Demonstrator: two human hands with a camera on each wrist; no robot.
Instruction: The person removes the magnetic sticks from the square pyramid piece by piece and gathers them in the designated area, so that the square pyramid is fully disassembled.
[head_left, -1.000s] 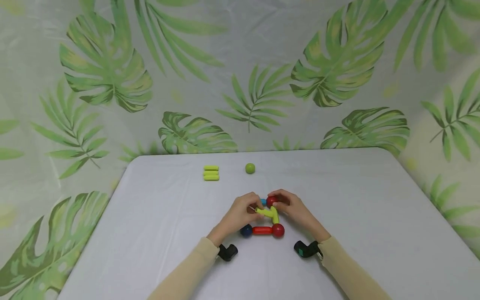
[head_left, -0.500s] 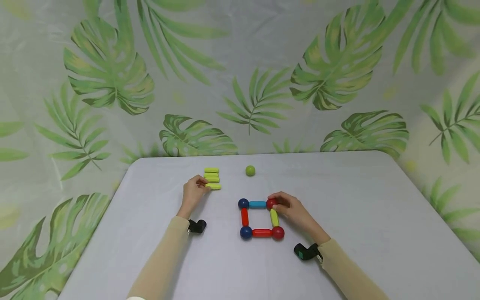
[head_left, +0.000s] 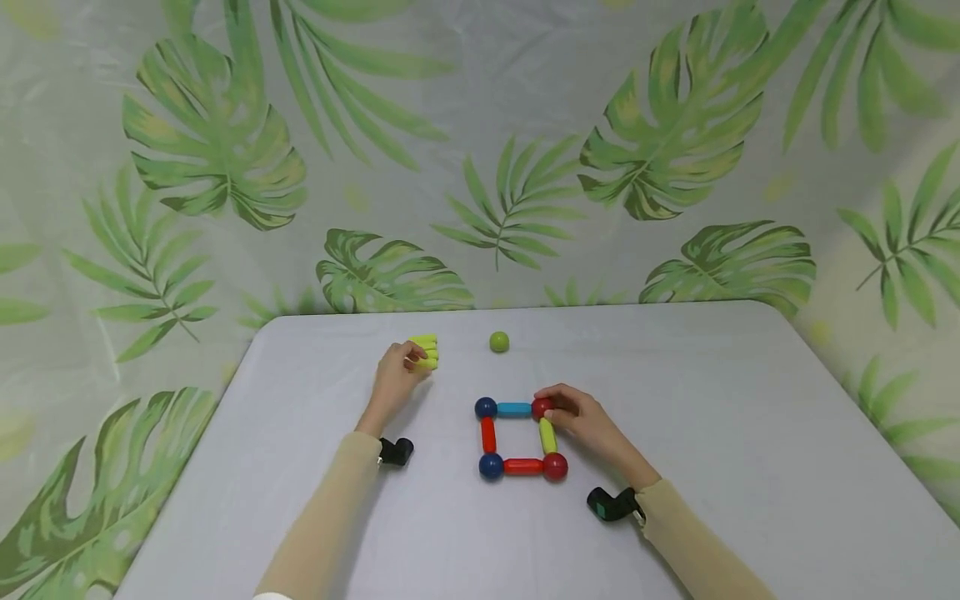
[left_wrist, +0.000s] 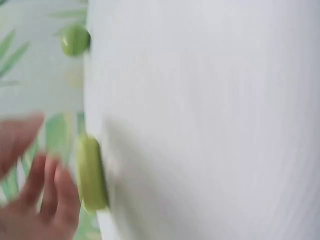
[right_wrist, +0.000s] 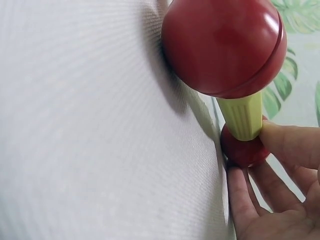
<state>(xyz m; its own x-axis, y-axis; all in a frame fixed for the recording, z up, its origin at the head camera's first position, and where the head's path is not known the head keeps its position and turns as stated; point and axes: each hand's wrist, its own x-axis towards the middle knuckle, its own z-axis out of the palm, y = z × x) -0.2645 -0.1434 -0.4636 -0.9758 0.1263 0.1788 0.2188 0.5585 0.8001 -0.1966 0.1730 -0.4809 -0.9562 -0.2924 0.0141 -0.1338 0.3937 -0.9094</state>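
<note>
- One far red ball [head_left: 541, 407] is pinched between the thumb and fingertips of the person's right hand [head_left: 588, 421]; from where I stand, that grip is plain.
- Just left of that grip, a light-blue rod [head_left: 513, 409] joins the far red ball to the far dark-blue ball [head_left: 486, 407].
- Nearer the person than the grip, a yellow-green side rod [head_left: 548, 436] links the far red ball to the near red ball [head_left: 555, 467].
- Diagonally across from the grip sits the near dark-blue ball [head_left: 491, 466]; one red rod [head_left: 522, 467] runs from it to the near red ball, another red rod [head_left: 488, 435] to the far dark-blue ball, closing a square.
- Well left of the grip and farther out, the left hand [head_left: 393, 379] reaches over a stack of loose yellow-green rods [head_left: 425, 342], its thumb and fingers apart; I can't tell whether its blurred fingertips touch the nearest one, and they partly hide the row.
- Beyond the right hand's grip, and right of the left hand, a green ball [head_left: 498, 342] rests alone on the white tablecloth [head_left: 675, 383].
</note>
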